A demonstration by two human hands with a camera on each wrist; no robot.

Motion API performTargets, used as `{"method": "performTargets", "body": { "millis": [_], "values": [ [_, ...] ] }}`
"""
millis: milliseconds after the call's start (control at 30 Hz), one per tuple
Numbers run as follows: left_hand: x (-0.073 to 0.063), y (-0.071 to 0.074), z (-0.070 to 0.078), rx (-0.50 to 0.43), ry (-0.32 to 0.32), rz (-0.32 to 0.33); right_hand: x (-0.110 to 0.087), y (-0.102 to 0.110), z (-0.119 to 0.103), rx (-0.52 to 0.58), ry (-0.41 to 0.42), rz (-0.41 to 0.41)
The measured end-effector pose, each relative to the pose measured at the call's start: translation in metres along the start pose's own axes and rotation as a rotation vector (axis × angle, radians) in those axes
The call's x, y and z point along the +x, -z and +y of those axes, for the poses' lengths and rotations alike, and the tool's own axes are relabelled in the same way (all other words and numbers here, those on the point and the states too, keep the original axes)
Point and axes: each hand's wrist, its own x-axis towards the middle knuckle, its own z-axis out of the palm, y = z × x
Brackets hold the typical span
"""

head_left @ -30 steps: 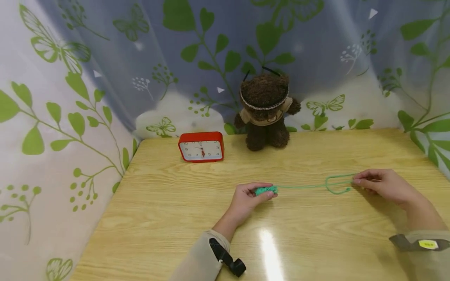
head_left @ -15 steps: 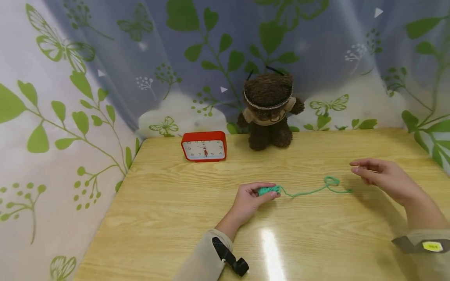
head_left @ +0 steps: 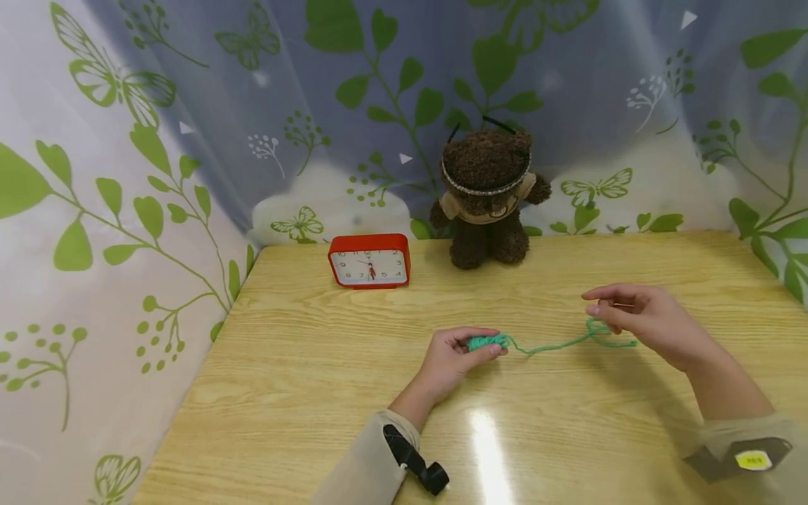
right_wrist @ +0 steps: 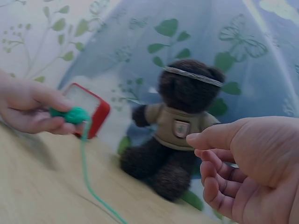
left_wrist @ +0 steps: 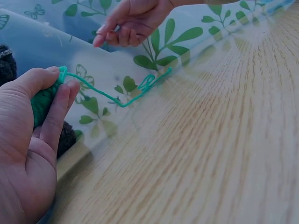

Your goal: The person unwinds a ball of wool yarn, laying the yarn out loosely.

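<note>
My left hand (head_left: 445,361) pinches a small wound bundle of green yarn (head_left: 485,342) between thumb and fingers, low over the wooden table. From the bundle's right end a slack yarn tail (head_left: 558,346) runs across the tabletop to a small loose loop. Above that loop is my right hand (head_left: 656,322), which overlaps part of it in the head view. Seen from the right wrist, the right hand (right_wrist: 261,168) has loosely bent fingers with nothing between them and the thumb. The left wrist view has the yarn tail (left_wrist: 124,103) trailing below the right hand (left_wrist: 140,21).
Toward the back of the table (head_left: 303,393) stands a red alarm clock (head_left: 371,263). To its right a brown teddy bear (head_left: 487,189) in a tan shirt leans near the leaf-patterned curtain (head_left: 271,140). Curtain fabric also borders the table's left side.
My right hand has let go of the yarn's end, and the taut strand has gone slack on the table. That hand has then moved left over the loop. The left hand keeps its grip.
</note>
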Motion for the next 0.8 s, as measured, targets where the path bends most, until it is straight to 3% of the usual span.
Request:
{"method": "performTargets", "body": {
  "millis": [433,633,800],
  "values": [
    [0.004,-0.003,0.000,0.045,-0.003,0.010,0.008,-0.049,-0.011,0.115,-0.025,-0.063],
    [0.002,-0.003,0.002,0.024,0.017,0.001,0.010,-0.073,-0.014,0.142,-0.018,-0.118],
    [0.000,-0.002,0.003,0.060,0.025,0.010,0.012,-0.088,-0.014,0.152,-0.025,-0.173]
  ]
}}
